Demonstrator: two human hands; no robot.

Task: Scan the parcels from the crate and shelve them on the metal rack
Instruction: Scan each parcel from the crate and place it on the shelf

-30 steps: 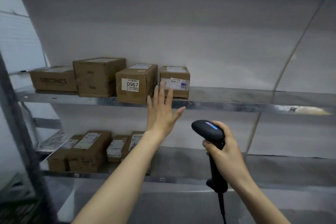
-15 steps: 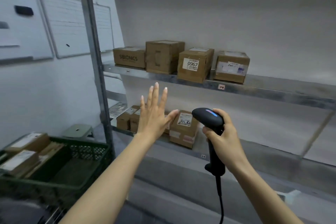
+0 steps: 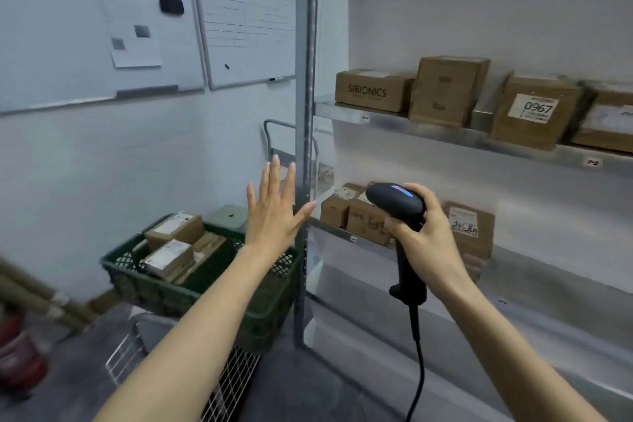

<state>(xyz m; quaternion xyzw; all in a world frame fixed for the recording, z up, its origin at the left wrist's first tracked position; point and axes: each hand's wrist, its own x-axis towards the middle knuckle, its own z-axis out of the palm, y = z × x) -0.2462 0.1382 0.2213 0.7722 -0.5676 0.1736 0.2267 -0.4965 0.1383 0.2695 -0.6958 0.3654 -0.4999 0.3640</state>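
Green plastic crate (image 3: 154,288) is sitting just left of the metal rack's upright post (image 3: 305,96), with wire mesh (image 3: 233,384) showing below it. It is holding several brown parcels (image 3: 168,259) with white labels, which are lying toward its left and far sides. The left grip (image 3: 274,216) is hovering in the air in front of the post, fingers straight and spread, holding nothing. The right grip (image 3: 431,243) is curling its fingers round the handle of a black barcode scanner (image 3: 397,204), whose head is pointing left with a blue light glowing on top; its cable (image 3: 418,370) is hanging down from the handle.

Four cardboard boxes are standing in a row along the upper shelf (image 3: 445,139): a SIBIONICS box (image 3: 373,91) at the left end, a taller box (image 3: 445,92) beside it, a box labelled 0967 (image 3: 534,113), and one more (image 3: 609,123) being cut off at the right. More labelled boxes (image 3: 472,229) are sitting at the left end of the lower shelf, partly hidden by the scanner.
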